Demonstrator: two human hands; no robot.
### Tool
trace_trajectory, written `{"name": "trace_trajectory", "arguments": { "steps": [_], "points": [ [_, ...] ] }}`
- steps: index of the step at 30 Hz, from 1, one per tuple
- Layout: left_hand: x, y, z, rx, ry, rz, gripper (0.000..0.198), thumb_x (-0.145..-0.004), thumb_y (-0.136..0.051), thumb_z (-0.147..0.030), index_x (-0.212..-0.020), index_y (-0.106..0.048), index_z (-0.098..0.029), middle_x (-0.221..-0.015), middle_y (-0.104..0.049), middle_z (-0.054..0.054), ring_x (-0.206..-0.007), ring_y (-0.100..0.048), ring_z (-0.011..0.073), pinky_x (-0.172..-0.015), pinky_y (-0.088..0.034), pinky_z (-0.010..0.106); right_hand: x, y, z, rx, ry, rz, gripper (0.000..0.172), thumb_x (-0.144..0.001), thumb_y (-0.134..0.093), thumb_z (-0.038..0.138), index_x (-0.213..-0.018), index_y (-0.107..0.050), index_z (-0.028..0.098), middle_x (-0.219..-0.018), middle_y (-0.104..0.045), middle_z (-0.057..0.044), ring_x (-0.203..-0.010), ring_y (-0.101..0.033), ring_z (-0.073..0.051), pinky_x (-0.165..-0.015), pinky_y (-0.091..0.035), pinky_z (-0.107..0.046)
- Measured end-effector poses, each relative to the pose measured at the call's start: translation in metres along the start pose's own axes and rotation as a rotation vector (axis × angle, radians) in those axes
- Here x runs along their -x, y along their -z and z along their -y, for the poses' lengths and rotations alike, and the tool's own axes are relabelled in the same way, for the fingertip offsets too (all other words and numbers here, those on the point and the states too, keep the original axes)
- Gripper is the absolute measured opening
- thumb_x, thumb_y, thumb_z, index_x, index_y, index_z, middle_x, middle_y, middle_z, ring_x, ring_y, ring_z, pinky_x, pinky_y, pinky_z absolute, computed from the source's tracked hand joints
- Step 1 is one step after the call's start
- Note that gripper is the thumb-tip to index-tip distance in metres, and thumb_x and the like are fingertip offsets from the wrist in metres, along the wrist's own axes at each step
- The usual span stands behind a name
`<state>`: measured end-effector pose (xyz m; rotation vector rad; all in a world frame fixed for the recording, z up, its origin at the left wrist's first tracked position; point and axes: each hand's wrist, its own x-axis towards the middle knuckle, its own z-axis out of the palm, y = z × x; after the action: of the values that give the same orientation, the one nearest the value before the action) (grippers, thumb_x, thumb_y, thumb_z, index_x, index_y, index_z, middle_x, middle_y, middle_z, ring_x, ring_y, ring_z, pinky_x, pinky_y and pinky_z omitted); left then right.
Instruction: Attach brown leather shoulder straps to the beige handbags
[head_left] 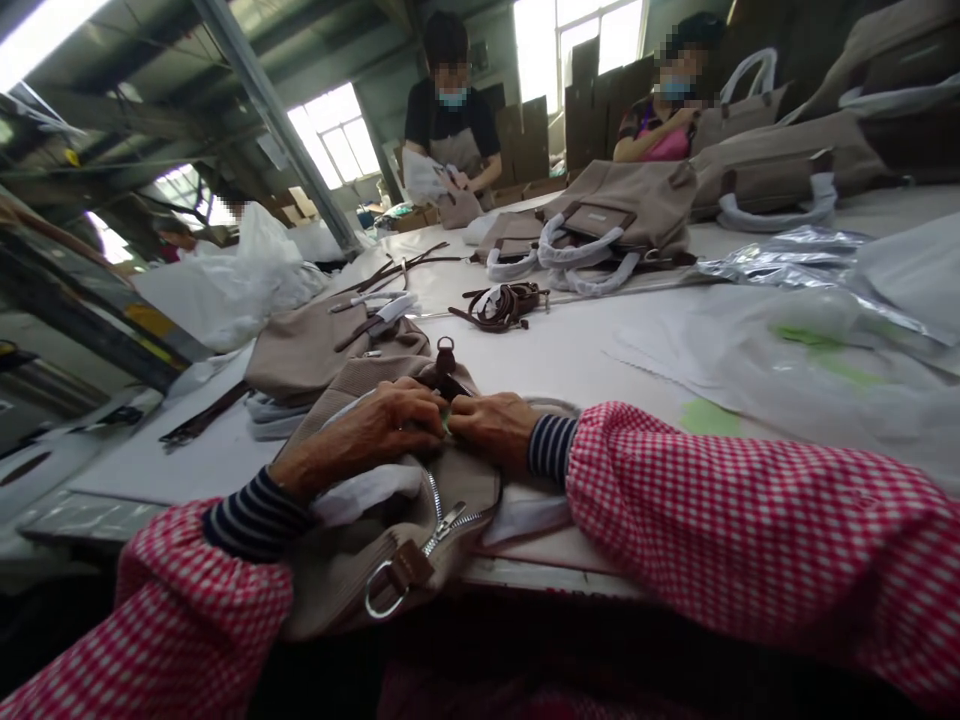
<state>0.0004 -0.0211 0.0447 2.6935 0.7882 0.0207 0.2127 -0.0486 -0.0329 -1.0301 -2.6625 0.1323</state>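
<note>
A taupe handbag [461, 475] lies at the table's near edge with its silver zipper [450, 522] partly open. A brown leather tab with a metal D-ring [386, 590] sits at its near end; another dark tab with a ring [445, 357] stands at the far end. My left hand [382, 425] rests over the bag's opening, fingers bent and closed. Against it, fingertips pinched, is my right hand [495, 425]. A small pale green bit shows between the fingertips; what they grip is mostly hidden. White wrapping [375, 490] pokes out under my left wrist.
Another taupe bag [300, 345] lies left, beyond mine. A coiled brown strap [499, 305] sits mid-table, with stacked bags [645, 205] with wrapped handles behind it. Plastic sheets [787, 340] cover the right. Across the table a person [454, 120] handles a bag; another person [667, 110] is farther right.
</note>
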Motion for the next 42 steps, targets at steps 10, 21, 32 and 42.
{"name": "trace_trajectory", "arguments": {
  "steps": [10, 21, 32, 42],
  "points": [
    [0.008, 0.001, -0.002, -0.021, 0.016, -0.049, 0.025, -0.100, -0.060, -0.041, -0.089, -0.074, -0.022, -0.115, -0.071, 0.004, -0.118, -0.058, 0.0235, -0.107, -0.043, 0.034, 0.005, 0.004, 0.002, -0.127, -0.062, -0.031, 0.026, -0.104, -0.047, 0.021, -0.118, -0.069, 0.018, -0.118, -0.064, -0.007, -0.092, -0.059, -0.016, -0.073, -0.037, -0.028],
    [0.012, -0.004, 0.008, -0.014, 0.009, -0.100, 0.023, -0.098, -0.064, -0.043, -0.093, -0.076, -0.024, -0.129, -0.069, 0.005, -0.125, -0.058, 0.0237, -0.110, -0.042, 0.035, 0.011, -0.001, -0.004, -0.201, 0.037, -0.086, 0.019, -0.098, -0.056, 0.021, -0.099, -0.075, 0.017, -0.105, -0.064, -0.006, -0.083, -0.056, -0.016, -0.070, -0.035, -0.029],
    [0.015, -0.006, 0.008, -0.034, -0.046, -0.108, 0.021, -0.102, -0.059, -0.038, -0.095, -0.072, -0.023, -0.128, -0.069, 0.004, -0.125, -0.057, 0.0229, -0.111, -0.038, 0.036, 0.004, -0.013, -0.017, -0.539, 0.103, -0.163, 0.022, -0.092, -0.062, 0.014, -0.106, -0.078, 0.016, -0.101, -0.067, -0.004, -0.091, -0.062, -0.017, -0.084, -0.045, -0.029],
    [0.010, -0.005, -0.007, -0.092, -0.020, -0.062, 0.027, -0.104, -0.052, -0.036, -0.091, -0.070, -0.021, -0.114, -0.070, 0.005, -0.116, -0.058, 0.0236, -0.103, -0.041, 0.036, 0.011, -0.009, -0.004, -0.259, 0.125, -0.093, 0.037, -0.097, -0.050, 0.013, -0.131, -0.064, 0.011, -0.136, -0.057, -0.016, -0.117, -0.058, -0.026, -0.104, -0.048, -0.044]
  ]
}}
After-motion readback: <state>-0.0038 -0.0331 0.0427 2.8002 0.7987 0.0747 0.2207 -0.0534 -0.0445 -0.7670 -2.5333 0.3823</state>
